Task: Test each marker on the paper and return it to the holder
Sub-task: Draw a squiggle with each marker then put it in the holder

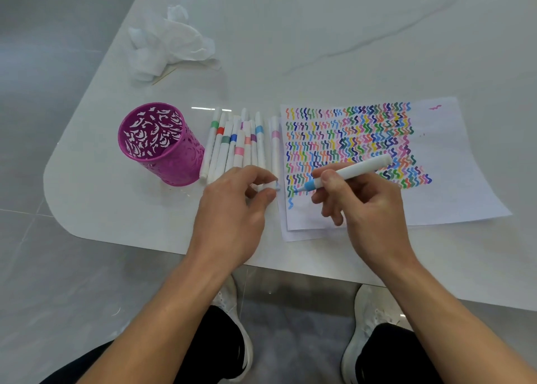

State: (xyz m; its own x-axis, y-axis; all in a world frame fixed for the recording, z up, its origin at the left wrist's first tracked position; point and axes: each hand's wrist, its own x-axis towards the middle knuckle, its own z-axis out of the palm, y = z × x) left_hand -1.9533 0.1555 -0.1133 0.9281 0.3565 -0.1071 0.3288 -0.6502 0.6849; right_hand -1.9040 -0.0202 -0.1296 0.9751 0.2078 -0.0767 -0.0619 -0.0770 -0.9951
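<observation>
So the white marble-look tabletop [319,20] carries everything. The biggest thing on it is the paper [453,180], on the right, with rows of little squiggles in loads of colours filling most of its upper part. At the far left is a crumpled white tissue [171,44]. Nearer, the purple cut-out holder [174,163] stands upright with no markers showing inside. A row of capped white markers [232,148] lies side by side between the holder and the paper's left edge.

The right hand [363,206] grips a light blue marker [354,168] in a writing grip. Its uncapped tip points at the paper's lower left, just above a blue squiggle; I can't tell if it's touching. The left hand [232,212] sits beside the paper's left edge, pinching a small white cap [268,185] between thumb and fingertips.
</observation>
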